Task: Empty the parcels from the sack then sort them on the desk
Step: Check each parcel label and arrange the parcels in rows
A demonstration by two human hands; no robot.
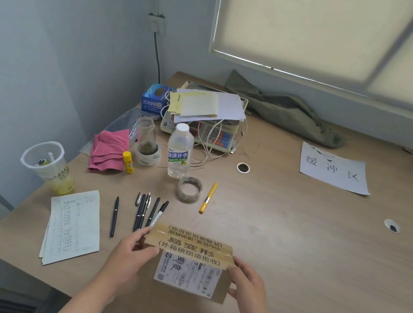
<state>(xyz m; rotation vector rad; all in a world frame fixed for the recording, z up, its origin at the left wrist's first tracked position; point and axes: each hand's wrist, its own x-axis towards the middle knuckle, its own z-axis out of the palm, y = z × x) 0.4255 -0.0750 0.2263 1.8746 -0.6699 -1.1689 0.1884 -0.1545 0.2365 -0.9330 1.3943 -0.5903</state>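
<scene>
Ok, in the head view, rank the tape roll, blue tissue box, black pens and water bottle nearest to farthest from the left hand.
1. black pens, just beyond the left hand.
2. tape roll, farther back-right.
3. water bottle, behind the tape.
4. blue tissue box, by the wall.

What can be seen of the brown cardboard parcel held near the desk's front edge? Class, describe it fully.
The small brown cardboard parcel is a closed rectangular box, sealed on top with tan tape printed in dark Chinese characters. A white shipping label with barcodes and handwriting covers its near face. The left hand and right hand grip its two ends over the wooden desk; whether it rests there is unclear.
</scene>
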